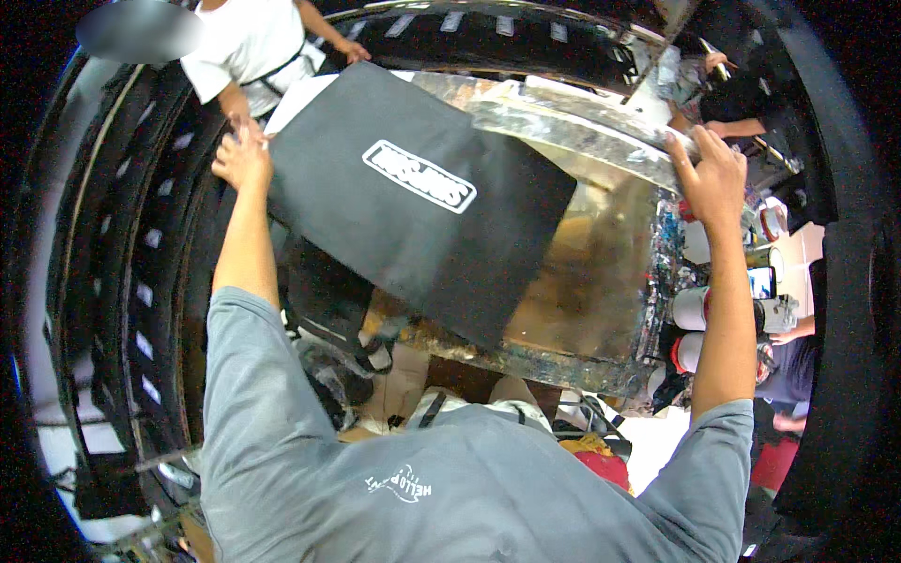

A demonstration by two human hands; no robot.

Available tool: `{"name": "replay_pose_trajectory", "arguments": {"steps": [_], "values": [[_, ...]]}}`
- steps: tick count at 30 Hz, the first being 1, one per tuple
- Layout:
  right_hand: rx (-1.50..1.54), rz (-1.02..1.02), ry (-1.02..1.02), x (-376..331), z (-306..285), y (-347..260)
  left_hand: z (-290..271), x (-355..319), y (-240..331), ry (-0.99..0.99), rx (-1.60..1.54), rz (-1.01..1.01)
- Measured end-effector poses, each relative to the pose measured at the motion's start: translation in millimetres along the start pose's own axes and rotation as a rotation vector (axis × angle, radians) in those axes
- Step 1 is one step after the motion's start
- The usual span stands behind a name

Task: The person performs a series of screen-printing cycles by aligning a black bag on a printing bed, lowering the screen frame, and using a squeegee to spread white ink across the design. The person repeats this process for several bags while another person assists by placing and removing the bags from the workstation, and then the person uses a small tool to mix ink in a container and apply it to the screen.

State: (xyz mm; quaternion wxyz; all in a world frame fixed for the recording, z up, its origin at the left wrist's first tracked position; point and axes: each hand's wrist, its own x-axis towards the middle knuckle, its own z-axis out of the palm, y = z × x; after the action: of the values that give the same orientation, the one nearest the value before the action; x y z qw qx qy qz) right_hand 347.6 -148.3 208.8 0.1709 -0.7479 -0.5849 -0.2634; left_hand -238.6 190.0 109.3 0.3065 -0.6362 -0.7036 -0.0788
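Note:
A black fabric panel [375, 225] with a white printed, outlined label lies slanted across the work table [601, 310]. At its left corner, my left hand [244, 163] is closed on the edge, fingers curled. A co-worker's hand [246, 128] is right beside mine, and that person's other hand [353, 51] is at the panel's far corner. Over on the right, my right hand [710, 174] grips the end of a long, white-smeared frame [572, 120], its fingers over the top. This frame stretches along the table's far side, next to the panel.
Paint crusts the table's right edge. Beyond it stand several tubs [690, 308] with red and white parts. Dark racks [141, 253] curve along the left, and a dark rail spans the back. A black strap [371, 352] hangs below the panel. More people are at the right.

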Motion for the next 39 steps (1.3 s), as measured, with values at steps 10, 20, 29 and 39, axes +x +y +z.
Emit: {"name": "replay_pose_trajectory", "arguments": {"steps": [10, 20, 29, 39], "values": [[-0.004, 0.019, -0.092, -1.4, -8.1, -11.4, -99.4, -355.0, 34.0, -0.068, -1.136, 0.742], [-0.066, 0.032, -0.122, -7.4, -3.6, -6.1, -93.1, -341.0, 35.9, -0.138, -0.994, 0.768], [-0.021, 0.035, -0.083, -1.7, -0.5, -5.7, 58.0, -286.6, 67.2, -0.473, -0.220, 0.613], [-0.073, 0.051, -0.084, 22.3, 8.9, 10.0, -137.9, -333.9, 267.0, -0.532, -1.006, 0.865]]}}
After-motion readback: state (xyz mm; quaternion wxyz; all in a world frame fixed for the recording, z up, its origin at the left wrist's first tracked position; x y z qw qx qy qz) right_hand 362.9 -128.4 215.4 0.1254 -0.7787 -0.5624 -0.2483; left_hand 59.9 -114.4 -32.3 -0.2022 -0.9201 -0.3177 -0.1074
